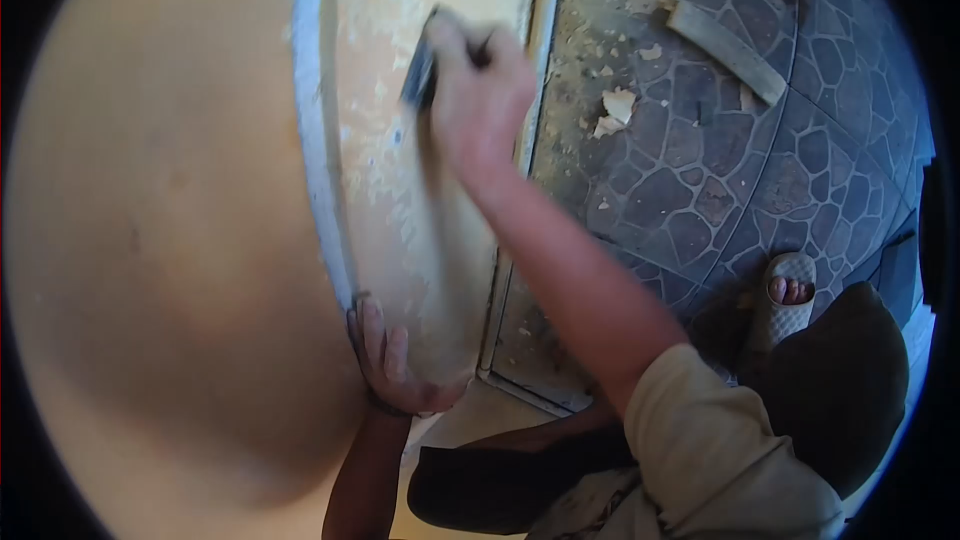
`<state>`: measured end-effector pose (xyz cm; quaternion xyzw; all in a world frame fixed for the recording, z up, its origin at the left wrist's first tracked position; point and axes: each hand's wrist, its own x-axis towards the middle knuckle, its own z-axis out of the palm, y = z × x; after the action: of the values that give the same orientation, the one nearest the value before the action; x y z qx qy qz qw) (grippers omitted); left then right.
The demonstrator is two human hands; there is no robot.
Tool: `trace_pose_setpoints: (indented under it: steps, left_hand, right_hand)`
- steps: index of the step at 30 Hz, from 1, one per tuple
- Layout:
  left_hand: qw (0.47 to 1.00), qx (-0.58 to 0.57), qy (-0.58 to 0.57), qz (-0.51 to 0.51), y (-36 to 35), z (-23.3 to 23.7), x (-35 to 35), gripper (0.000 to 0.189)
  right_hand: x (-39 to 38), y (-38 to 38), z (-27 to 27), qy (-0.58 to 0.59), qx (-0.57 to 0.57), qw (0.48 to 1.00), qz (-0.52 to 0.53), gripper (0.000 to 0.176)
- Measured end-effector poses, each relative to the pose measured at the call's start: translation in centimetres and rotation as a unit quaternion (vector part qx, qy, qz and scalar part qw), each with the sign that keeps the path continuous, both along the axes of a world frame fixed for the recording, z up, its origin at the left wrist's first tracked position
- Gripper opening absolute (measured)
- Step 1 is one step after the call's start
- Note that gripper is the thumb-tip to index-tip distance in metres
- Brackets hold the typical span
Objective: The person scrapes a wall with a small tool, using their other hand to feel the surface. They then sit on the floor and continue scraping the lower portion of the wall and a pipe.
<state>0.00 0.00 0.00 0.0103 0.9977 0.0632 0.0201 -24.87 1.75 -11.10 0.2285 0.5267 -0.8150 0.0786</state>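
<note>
My right hand point(480, 90) is closed around a dark, flat-bladed scraper point(421, 75), its blade against the pale wall strip point(375, 170). Patches of that strip show flaked, whitish and bluish spots. Lower down, my left hand point(392, 358) lies against the wall with its fingers spread, beside the lower end of a white raised edge point(318, 120). Nothing is seen in it. A dark band circles the left wrist.
A thin pipe point(543, 15) runs along the wall's base. On the stone-patterned floor point(680, 200) lie paint flakes point(615, 112) and a pale flat piece point(728, 52). A sandalled foot point(790, 290) stands at the right. A large tan wall surface point(180, 190) fills the left.
</note>
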Motion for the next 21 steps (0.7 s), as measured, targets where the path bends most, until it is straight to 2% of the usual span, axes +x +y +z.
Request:
trace_pose_setpoints:
  steps: [1,3,5,6,9,12,13,15,18,19,20,21]
  left_hand:
    - [1.000,-0.008,0.001,-0.002,0.4,0.3,-0.3,0.098]
    - [1.000,0.001,-0.004,-0.012,-0.5,0.3,0.1,0.098]
    - [1.000,-0.011,-0.001,-0.019,-0.7,-0.2,0.4,0.097]
    - [1.000,-0.015,0.007,-0.020,-0.8,-0.1,0.4,0.097]
    - [1.000,-0.008,0.008,-0.017,-0.9,-0.5,0.2,0.097]
    - [1.000,-0.024,0.015,-0.009,-0.4,0.0,0.0,0.094]
    - [0.999,-0.030,0.025,-0.005,-0.3,-0.2,0.0,0.092]
    - [0.999,-0.033,0.040,-0.003,-0.6,-0.4,-0.3,0.090]
    - [0.999,-0.014,0.038,-0.005,-0.7,-0.7,0.4,0.090]
    - [0.999,-0.013,0.039,-0.004,-0.8,-0.7,0.0,0.090]
    - [0.999,-0.016,0.041,0.002,-0.5,-0.5,0.1,0.090]
    - [0.999,-0.015,0.031,0.012,0.0,-0.3,0.5,0.090]
  right_hand:
    - [-0.6,0.3,0.2,0.010,0.005,1.000,-0.004,0.022]
    - [6.3,1.8,3.2,-0.014,0.084,0.988,0.128,0.020]
    - [11.0,1.1,2.8,0.118,-0.015,0.993,0.025,0.020]
    - [9.9,0.9,2.1,0.181,0.014,0.983,0.014,0.018]
    - [3.7,2.3,1.3,0.067,0.135,0.976,0.160,0.020]
    - [0.6,1.2,-0.1,0.044,0.044,0.994,0.092,0.022]
    - [4.0,1.5,1.4,0.088,0.152,0.980,0.089,0.019]
    - [9.6,1.3,3.2,0.217,0.025,0.975,0.030,0.022]
    - [7.8,1.0,0.6,0.276,0.041,0.960,0.039,0.025]
    - [4.2,2.3,2.4,0.050,0.119,0.975,0.182,0.025]
    - [-0.1,2.0,2.0,-0.070,-0.048,0.991,0.107,0.027]
    - [0.4,2.2,2.0,-0.044,0.009,0.992,0.118,0.028]
